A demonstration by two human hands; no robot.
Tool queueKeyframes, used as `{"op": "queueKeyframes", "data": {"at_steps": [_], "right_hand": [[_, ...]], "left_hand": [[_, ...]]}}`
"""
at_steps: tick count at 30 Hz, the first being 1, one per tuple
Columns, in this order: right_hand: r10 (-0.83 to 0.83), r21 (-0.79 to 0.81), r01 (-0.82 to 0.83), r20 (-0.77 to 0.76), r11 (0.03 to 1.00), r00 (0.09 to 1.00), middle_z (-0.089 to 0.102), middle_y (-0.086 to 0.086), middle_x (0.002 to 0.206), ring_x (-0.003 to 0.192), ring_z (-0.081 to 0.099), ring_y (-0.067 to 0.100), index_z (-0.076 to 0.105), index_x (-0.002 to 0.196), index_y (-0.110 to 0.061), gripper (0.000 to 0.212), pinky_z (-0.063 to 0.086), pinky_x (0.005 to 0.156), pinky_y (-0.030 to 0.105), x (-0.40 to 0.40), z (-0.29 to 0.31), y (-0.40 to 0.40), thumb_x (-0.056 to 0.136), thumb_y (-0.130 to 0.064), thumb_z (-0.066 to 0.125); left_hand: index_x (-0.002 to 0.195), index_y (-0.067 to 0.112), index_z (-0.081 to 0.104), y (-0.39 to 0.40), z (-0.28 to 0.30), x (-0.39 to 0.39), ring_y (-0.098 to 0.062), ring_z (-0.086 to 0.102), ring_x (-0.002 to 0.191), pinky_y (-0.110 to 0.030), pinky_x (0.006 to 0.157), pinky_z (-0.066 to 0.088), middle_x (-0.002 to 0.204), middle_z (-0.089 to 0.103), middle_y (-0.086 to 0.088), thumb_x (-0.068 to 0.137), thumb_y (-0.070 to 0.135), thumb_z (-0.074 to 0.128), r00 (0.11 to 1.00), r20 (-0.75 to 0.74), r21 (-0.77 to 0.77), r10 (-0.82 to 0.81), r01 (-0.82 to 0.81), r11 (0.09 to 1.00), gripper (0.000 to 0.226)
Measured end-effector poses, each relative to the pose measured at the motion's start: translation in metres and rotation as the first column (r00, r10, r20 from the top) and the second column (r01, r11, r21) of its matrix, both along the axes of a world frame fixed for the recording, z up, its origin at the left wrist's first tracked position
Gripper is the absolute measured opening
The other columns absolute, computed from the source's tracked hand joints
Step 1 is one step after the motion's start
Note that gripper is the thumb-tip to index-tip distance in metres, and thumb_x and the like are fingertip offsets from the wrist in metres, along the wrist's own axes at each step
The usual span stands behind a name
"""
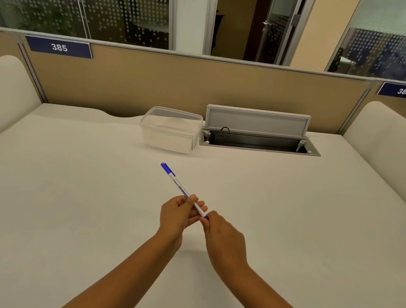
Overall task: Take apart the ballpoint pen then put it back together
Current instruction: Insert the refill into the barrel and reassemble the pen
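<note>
A white ballpoint pen (180,186) with a blue cap at its far end is held above the middle of the white desk, slanting away to the upper left. My left hand (175,216) grips the barrel near its lower end, thumb on top. My right hand (222,239) pinches the pen's near end, where a bit of blue shows between the fingertips. The cap is on, and the near tip is mostly hidden by my right fingers.
A clear plastic container (171,131) with its lid on stands at the back of the desk (66,189). To its right an open cable hatch (259,140) is sunk into the desktop. A tan partition (154,82) closes the far edge, and padded side panels flank the desk.
</note>
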State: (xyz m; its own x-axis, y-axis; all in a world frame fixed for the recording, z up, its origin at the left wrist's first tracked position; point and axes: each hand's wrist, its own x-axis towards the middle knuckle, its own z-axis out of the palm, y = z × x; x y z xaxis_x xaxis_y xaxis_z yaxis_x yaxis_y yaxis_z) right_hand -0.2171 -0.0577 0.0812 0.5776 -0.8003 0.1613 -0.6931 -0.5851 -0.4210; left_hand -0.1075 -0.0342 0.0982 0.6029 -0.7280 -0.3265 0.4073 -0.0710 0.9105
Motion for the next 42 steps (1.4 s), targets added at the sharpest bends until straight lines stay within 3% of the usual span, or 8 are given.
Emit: {"op": "queueKeyframes", "data": {"at_steps": [3, 8, 12, 16, 18, 23, 35, 42], "right_hand": [[-0.026, -0.105, 0.019, -0.064, 0.994, 0.998, 0.056, -0.007, 0.055, 0.041, 0.029, 0.009, 0.056, 0.079, -0.019, 0.013, 0.010, 0.040, 0.008, -0.002, -0.006, -0.001, 0.083, -0.029, 0.065], [-0.122, 0.259, 0.041, 0.304, 0.965, 0.945, 0.048, -0.007, 0.062, 0.055, 0.039, 0.010, 0.050, 0.082, -0.015, 0.028, 0.032, 0.052, 0.019, 0.000, -0.012, 0.001, 0.099, -0.028, 0.032], [-0.496, 0.836, -0.143, 0.443, 0.530, 0.747, 0.035, -0.004, 0.055, 0.047, 0.029, 0.009, 0.043, 0.071, -0.015, 0.037, 0.027, 0.044, 0.019, 0.007, 0.013, 0.003, 0.100, -0.033, 0.029], [-0.694, 0.900, -0.435, 0.322, 0.014, 0.644, 0.030, -0.004, 0.047, 0.038, 0.021, 0.007, 0.045, 0.065, -0.015, 0.040, 0.019, 0.034, 0.015, 0.000, 0.027, -0.006, 0.098, -0.037, 0.038], [-0.577, 0.936, -0.327, 0.339, 0.130, 0.743, 0.033, -0.004, 0.050, 0.042, 0.023, 0.007, 0.047, 0.070, -0.016, 0.038, 0.021, 0.038, 0.016, 0.000, 0.029, -0.006, 0.098, -0.038, 0.034], [-0.134, 0.436, -0.003, 0.283, 0.900, 0.950, 0.044, -0.009, 0.065, 0.058, 0.038, 0.008, 0.046, 0.083, -0.019, 0.026, 0.033, 0.056, 0.018, 0.003, 0.008, 0.001, 0.099, -0.034, 0.031], [-0.148, 0.640, -0.045, 0.245, 0.767, 0.958, 0.050, -0.005, 0.069, 0.062, 0.045, 0.008, 0.050, 0.073, -0.022, 0.039, 0.037, 0.061, 0.018, 0.003, -0.001, -0.006, 0.099, -0.039, 0.026], [-0.129, 0.246, 0.075, 0.211, 0.966, 0.969, 0.052, -0.007, 0.093, 0.077, 0.052, 0.008, 0.058, 0.106, -0.020, 0.030, 0.036, 0.059, 0.009, -0.002, -0.008, -0.009, 0.095, -0.041, 0.041]], "left_hand": [[0.102, 0.002, 0.059, 0.001, 0.000, -0.008, -0.012, 0.070, 0.066, -0.020, 0.058, 0.058, 0.091, 0.069, -0.013, 0.091, 0.017, 0.052, 0.995, -0.084, -0.005, 0.053, -0.054, 0.999, 0.020], [0.095, 0.006, 0.060, 0.002, 0.003, -0.013, -0.008, 0.071, 0.062, -0.019, 0.060, 0.058, 0.086, 0.069, -0.008, 0.093, 0.017, 0.049, 0.998, -0.062, -0.066, 0.021, -0.025, 0.998, 0.015], [0.088, 0.011, 0.060, 0.002, 0.008, -0.010, -0.009, 0.072, 0.070, -0.019, 0.064, 0.058, 0.087, 0.069, -0.007, 0.093, 0.016, 0.048, 1.000, -0.023, -0.113, -0.021, 0.018, 0.993, 0.014], [0.090, 0.010, 0.060, 0.004, 0.008, 0.002, -0.013, 0.072, 0.077, -0.020, 0.067, 0.058, 0.091, 0.070, -0.009, 0.093, 0.017, 0.048, 0.992, 0.001, -0.128, -0.125, 0.124, 0.984, 0.015], [0.090, 0.012, 0.061, 0.004, 0.006, 0.004, -0.013, 0.072, 0.078, -0.019, 0.069, 0.058, 0.092, 0.071, -0.008, 0.093, 0.018, 0.048, 0.991, 0.039, -0.106, -0.131, 0.135, 0.985, 0.014], [0.091, 0.015, 0.060, 0.001, 0.004, -0.003, -0.009, 0.071, 0.074, -0.019, 0.068, 0.056, 0.091, 0.069, -0.005, 0.092, 0.019, 0.050, 0.998, 0.053, -0.092, -0.037, 0.042, 0.995, 0.012], [0.100, 0.010, 0.063, 0.002, -0.005, 0.002, -0.017, 0.066, 0.089, -0.027, 0.088, 0.048, 0.097, 0.069, -0.008, 0.093, 0.023, 0.048, 0.962, 0.226, 0.068, -0.153, 0.141, 0.988, 0.020], [0.106, 0.010, 0.065, -0.007, -0.011, -0.004, -0.013, 0.059, 0.089, -0.022, 0.082, 0.042, 0.102, 0.068, -0.005, 0.091, 0.028, 0.051, 0.835, 0.457, 0.235, -0.306, 0.219, 0.947, 0.027]]}}
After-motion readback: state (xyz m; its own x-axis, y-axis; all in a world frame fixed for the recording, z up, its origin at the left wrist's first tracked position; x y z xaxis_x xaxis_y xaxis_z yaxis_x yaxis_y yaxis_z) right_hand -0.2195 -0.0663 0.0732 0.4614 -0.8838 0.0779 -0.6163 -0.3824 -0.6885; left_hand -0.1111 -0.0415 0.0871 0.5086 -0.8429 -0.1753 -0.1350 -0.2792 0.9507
